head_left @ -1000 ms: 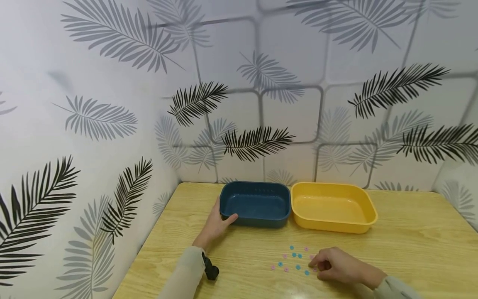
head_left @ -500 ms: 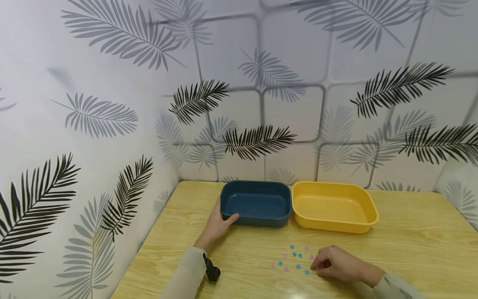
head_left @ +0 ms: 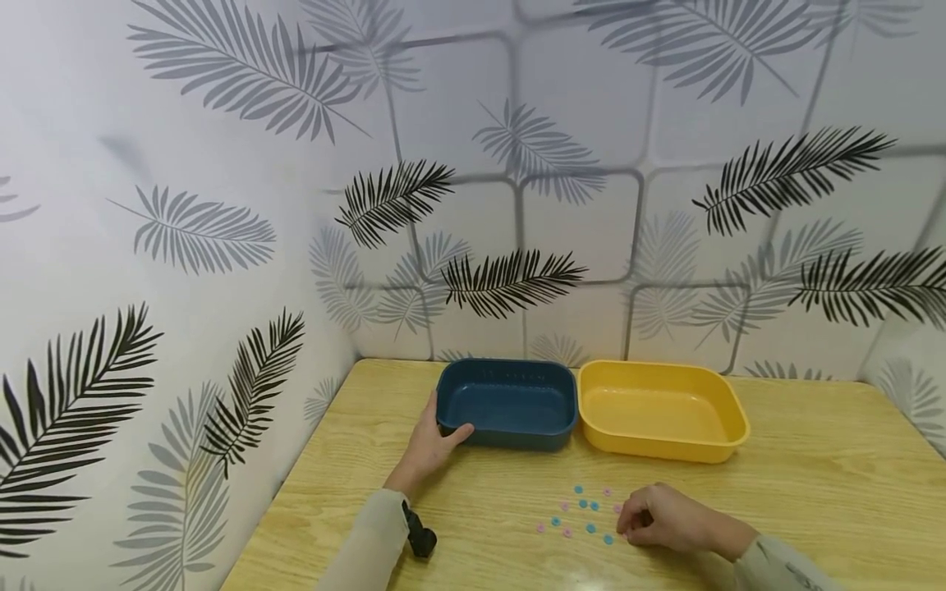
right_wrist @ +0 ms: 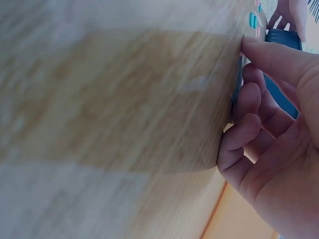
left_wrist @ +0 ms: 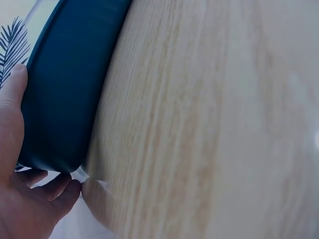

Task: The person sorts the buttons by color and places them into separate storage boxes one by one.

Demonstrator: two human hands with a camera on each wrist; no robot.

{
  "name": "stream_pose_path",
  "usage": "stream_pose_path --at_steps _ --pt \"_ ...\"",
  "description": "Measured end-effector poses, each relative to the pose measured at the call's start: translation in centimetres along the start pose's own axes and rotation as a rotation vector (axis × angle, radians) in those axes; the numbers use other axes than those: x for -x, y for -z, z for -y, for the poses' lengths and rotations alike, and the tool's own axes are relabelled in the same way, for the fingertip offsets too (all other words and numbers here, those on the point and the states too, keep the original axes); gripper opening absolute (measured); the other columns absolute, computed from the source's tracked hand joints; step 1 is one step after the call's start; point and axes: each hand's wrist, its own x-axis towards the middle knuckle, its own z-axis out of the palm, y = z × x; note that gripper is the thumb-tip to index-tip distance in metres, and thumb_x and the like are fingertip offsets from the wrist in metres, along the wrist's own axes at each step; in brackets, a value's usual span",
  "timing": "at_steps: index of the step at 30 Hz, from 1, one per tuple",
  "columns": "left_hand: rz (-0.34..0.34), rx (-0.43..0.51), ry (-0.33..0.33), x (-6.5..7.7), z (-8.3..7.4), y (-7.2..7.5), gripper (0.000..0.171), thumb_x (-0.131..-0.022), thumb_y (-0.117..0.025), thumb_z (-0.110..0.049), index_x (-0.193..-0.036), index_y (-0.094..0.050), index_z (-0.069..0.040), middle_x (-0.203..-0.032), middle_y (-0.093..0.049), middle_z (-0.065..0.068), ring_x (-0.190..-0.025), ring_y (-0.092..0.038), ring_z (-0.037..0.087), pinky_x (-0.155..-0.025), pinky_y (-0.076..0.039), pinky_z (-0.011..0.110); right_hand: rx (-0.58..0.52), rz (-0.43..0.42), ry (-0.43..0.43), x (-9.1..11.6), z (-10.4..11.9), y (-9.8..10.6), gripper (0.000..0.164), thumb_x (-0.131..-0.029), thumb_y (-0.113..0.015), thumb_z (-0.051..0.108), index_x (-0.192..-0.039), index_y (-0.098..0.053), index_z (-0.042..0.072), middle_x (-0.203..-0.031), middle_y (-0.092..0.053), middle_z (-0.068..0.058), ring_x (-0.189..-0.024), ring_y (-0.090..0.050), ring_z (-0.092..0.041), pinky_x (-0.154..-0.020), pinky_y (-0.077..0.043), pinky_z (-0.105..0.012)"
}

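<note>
From my end I see a pale wall [head_left: 562, 230] with leaf prints rising behind a wood-grained surface [head_left: 473, 525]. Towards its far side sit a yellow basin [head_left: 661, 448] and a dark blue basin [head_left: 517, 441], side by side, long axes running left to right. My left hand [head_left: 427, 442] holds the blue basin's near-left corner, thumb along the near wall. My right hand [head_left: 668, 519] is low at the surface, fingers bent; whether they pinch a piece I cannot tell. Smallest are the scattered blue pieces [head_left: 590, 528] and pink pieces [head_left: 567, 533], in front of the basins. What counts for me: most lie just left of the right fingertips, which are far nearer them than the left hand; the basins lie beyond. The right wrist view shows that hand's curled outer fingers, which the head view hides.
</note>
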Motion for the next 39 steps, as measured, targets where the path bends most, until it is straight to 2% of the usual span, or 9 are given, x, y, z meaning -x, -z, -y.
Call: stream_pose_path --at_steps 4,12,18,22,27,33,39 --pt "0.001 0.005 -0.005 0.1 0.0 0.0 0.097 -0.088 -0.066 -0.040 -0.152 -0.001 -0.007 -0.156 -0.007 0.017 -0.141 -0.014 0.035 -0.108 -0.023 0.053 -0.014 -0.001 -0.001 0.0 0.0 -0.1 0.008 -0.086 -0.069 0.012 -0.085 -0.068 0.020 -0.074 -0.056 0.014 -0.066 -0.050 0.002 -0.057 -0.045 -0.020" --pt "-0.008 0.009 -0.005 0.0 0.0 0.0 0.097 -0.088 -0.067 -0.039 -0.152 -0.002 -0.006 -0.156 -0.007 0.016 -0.141 -0.014 0.034 -0.108 -0.022 0.051 -0.026 0.020 -0.077 -0.1 0.1 0.2 0.007 -0.087 -0.070 0.017 -0.080 -0.066 0.018 -0.074 -0.056 0.012 -0.066 -0.050 0.000 -0.057 -0.044 -0.021" --pt "0.002 0.025 -0.006 0.1 0.0 0.1 0.097 -0.089 -0.066 -0.039 -0.152 -0.001 -0.008 -0.156 -0.006 0.016 -0.141 -0.013 0.034 -0.108 -0.024 0.051 -0.120 0.034 -0.059 0.4 -0.2 0.7 0.006 -0.087 -0.070 0.017 -0.083 -0.067 0.013 -0.077 -0.060 0.009 -0.067 -0.051 -0.001 -0.058 -0.044 -0.020" --pt "0.004 0.021 -0.002 0.1 -0.1 0.1 0.096 -0.089 -0.066 -0.037 -0.152 -0.001 -0.007 -0.156 -0.006 0.016 -0.141 -0.014 0.035 -0.107 -0.026 0.052 -0.162 0.018 -0.061 0.7 -0.1 1.2 0.005 -0.087 -0.068 0.014 -0.083 -0.067 0.012 -0.078 -0.062 0.006 -0.068 -0.053 -0.003 -0.059 -0.046 -0.022" --pt "-0.001 0.014 0.007 0.1 -0.1 0.0 0.097 -0.088 -0.067 -0.039 -0.152 -0.003 -0.005 -0.156 -0.007 0.017 -0.140 -0.015 0.036 -0.107 -0.025 0.053 -0.170 -0.012 -0.118 1.0 0.0 1.9 0.007 -0.088 -0.068 0.015 -0.083 -0.066 0.011 -0.076 -0.063 0.005 -0.066 -0.054 -0.004 -0.057 -0.046 -0.022" --pt "-0.008 0.014 0.010 0.1 0.3 -0.1 0.097 -0.088 -0.066 -0.040 -0.152 -0.003 -0.005 -0.156 -0.009 0.019 -0.140 -0.018 0.037 -0.105 -0.027 0.053 -0.138 -0.070 -0.061 0.5 0.4 2.7 0.008 -0.089 -0.067 0.014 -0.085 -0.067 0.008 -0.074 -0.063 0.005 -0.064 -0.051 -0.002 -0.057 -0.046 -0.021" --pt "-0.007 0.021 0.006 0.0 0.1 -0.1 0.097 -0.088 -0.067 -0.040 -0.152 -0.002 -0.006 -0.156 -0.008 0.018 -0.140 -0.016 0.036 -0.106 -0.026 0.052 -0.173 -0.110 -0.132 -0.4 1.7 3.9 0.016 -0.090 -0.066 0.018 -0.092 -0.066 0.001 -0.081 -0.065 -0.005 -0.069 -0.053 -0.006 -0.061 -0.047 -0.023"
